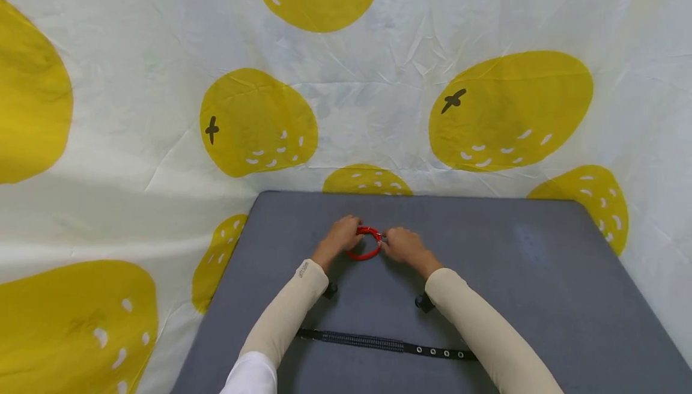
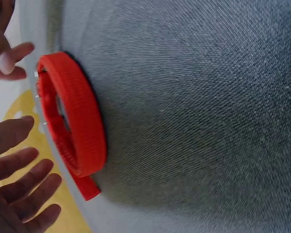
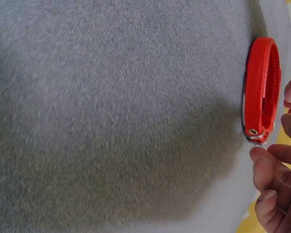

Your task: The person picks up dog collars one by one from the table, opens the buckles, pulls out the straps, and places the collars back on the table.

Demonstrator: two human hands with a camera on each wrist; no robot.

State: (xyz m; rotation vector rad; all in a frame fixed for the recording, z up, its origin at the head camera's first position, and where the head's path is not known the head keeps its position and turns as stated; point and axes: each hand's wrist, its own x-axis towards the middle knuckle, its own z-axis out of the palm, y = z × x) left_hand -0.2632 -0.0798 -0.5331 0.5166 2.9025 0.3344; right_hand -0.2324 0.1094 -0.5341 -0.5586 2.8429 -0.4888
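A red buckled collar (image 1: 364,256), closed into a ring, stands on its edge on the grey table between the two hands. My left hand (image 1: 342,235) is at its left side. In the left wrist view the left hand's fingers (image 2: 33,187) are spread and relaxed beside the collar (image 2: 85,107), palm facing it. At the collar's right side is my right hand (image 1: 402,244). In the right wrist view its loosely bent fingertips (image 3: 262,170) are close by the metal buckle (image 3: 256,135) and grip nothing.
A black strap (image 1: 367,341) with studs and metal eyelets lies across the table (image 1: 486,298) nearer the body, partly under the right forearm in the head view. Behind the table hangs a white cloth (image 1: 373,112) printed with yellow fruit.
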